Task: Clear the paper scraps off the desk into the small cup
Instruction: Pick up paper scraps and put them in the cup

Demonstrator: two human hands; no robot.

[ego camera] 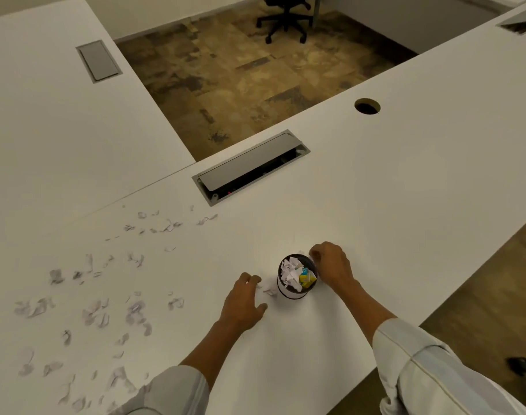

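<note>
desk: smooth, matt white laminate
paper scraps: thin white paper, torn and crumpled
small cup: smooth wall, dark rim, white band; stuffed with crumpled paper
cable hatch: grey, satin, metal-like lid
floor: mottled brown, worn, matt
sleeves: pale woven cloth

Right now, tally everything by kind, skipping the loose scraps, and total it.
Cup: 1
Hands: 2, left hand, right hand
Grey cable hatches: 3
Round cable hole: 1
Office chair: 1
Total: 8
</note>
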